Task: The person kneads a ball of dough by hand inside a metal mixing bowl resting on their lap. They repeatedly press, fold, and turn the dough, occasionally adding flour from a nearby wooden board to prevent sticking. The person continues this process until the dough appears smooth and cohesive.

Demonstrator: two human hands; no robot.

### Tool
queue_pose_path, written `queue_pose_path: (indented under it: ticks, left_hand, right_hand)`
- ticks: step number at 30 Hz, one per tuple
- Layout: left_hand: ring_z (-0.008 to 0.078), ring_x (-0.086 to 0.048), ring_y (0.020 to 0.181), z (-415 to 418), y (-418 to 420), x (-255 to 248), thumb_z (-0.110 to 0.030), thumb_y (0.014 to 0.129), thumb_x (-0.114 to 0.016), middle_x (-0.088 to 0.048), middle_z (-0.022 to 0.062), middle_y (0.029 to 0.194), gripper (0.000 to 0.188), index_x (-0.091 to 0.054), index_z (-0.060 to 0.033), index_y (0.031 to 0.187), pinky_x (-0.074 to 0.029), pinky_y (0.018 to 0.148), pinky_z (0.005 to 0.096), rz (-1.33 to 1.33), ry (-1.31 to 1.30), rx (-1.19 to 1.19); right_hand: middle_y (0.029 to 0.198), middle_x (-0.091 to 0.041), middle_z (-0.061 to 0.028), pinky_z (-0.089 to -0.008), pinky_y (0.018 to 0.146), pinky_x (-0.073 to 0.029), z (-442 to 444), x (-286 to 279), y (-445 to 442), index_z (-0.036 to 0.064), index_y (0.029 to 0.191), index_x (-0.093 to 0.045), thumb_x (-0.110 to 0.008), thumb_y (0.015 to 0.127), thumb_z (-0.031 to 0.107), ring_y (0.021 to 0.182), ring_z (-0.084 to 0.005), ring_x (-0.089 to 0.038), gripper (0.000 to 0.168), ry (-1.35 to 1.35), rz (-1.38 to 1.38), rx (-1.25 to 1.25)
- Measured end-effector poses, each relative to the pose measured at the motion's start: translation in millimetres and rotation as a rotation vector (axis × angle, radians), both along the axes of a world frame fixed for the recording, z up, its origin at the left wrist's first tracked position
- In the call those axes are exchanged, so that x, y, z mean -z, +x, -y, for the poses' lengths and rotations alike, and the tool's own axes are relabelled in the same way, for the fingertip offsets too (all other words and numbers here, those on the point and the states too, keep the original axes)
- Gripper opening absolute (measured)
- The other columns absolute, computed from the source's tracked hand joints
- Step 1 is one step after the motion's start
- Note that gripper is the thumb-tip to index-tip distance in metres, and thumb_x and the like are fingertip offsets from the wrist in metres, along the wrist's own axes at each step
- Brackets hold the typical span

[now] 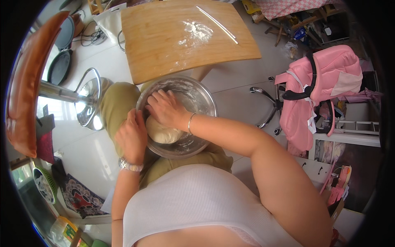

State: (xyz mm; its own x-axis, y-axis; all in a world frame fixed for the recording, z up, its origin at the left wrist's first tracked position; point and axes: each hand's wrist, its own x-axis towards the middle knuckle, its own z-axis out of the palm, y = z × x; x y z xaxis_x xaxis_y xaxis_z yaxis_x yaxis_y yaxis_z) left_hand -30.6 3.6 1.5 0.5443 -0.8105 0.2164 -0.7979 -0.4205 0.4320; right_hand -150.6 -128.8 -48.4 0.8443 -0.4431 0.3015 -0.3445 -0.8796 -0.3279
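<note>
A round metal mixing bowl [202, 92] rests on my lap, its inner wall smeared with flour and dough residue. Inside it, on the left, lies a smooth pale lump of dough [163, 132]. My right hand [166, 108] reaches in over the dough, fingers curled down on its far side; the fingertips are partly hidden. At the bowl's left rim, my left hand [132, 136] grips the edge with the thumb and fingers.
Just beyond the bowl stands a wooden table [154, 40] bearing scattered white flour [199, 31] and two thin white sticks [217, 24]. A chrome-based stool [58, 91] is on the left, a pink wheeled chair [321, 77] on the right.
</note>
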Motion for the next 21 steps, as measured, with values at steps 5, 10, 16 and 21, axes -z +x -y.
queue_pose_path:
  ticks: [5, 10, 16, 21]
  left_hand:
    - [0.0421, -0.068, 0.069, -5.1, 1.5, -8.4, -0.026, 0.105, -0.059, -0.071, 0.0209, 0.078, 0.023, -0.073, -0.0078, 0.108, -0.052, 0.061, 0.0516, -0.066, -0.022, -0.022]
    - [0.0374, -0.069, 0.064, -7.0, -2.5, -11.5, -0.024, 0.102, -0.063, -0.071, 0.0171, 0.073, 0.018, -0.073, -0.0098, 0.107, -0.052, 0.056, 0.0479, -0.062, -0.032, 0.006]
    - [0.0412, -0.068, 0.070, -10.7, -3.3, -7.6, -0.025, 0.104, -0.061, -0.071, 0.0208, 0.077, 0.021, -0.073, -0.0085, 0.109, -0.052, 0.061, 0.0502, -0.105, -0.030, -0.009]
    - [0.0402, -0.070, 0.071, -4.5, -7.8, -6.3, -0.028, 0.104, -0.061, -0.072, 0.0201, 0.080, 0.024, -0.073, -0.0088, 0.110, -0.053, 0.062, 0.0504, -0.078, 0.019, -0.009]
  right_hand:
    - [0.093, -0.065, -0.0139, -0.0498, 0.084, -0.047, -4.1, -39.2, -14.1, 0.003, 0.090, -0.063, -0.061, 0.101, 0.042, 0.092, -0.0354, -0.062, 0.040, 0.289, -0.084, 0.443]
    - [0.067, -0.065, -0.0156, -0.0516, 0.069, -0.049, -8.2, -38.9, -44.2, -0.005, 0.071, -0.057, -0.055, 0.104, 0.042, 0.065, -0.0388, -0.062, 0.057, 1.102, 0.228, 0.762]
    - [0.080, -0.054, -0.0105, -0.0461, 0.075, -0.043, -80.8, -68.6, -17.3, 0.009, 0.081, -0.059, -0.061, 0.097, 0.027, 0.082, -0.0286, -0.054, 0.025, 0.250, 0.156, 0.224]
    - [0.100, -0.058, -0.0128, -0.0523, 0.086, -0.042, -36.2, -17.6, -15.1, 0.008, 0.094, -0.058, -0.059, 0.100, 0.032, 0.099, -0.0323, -0.055, 0.025, 0.057, -0.059, 0.271]
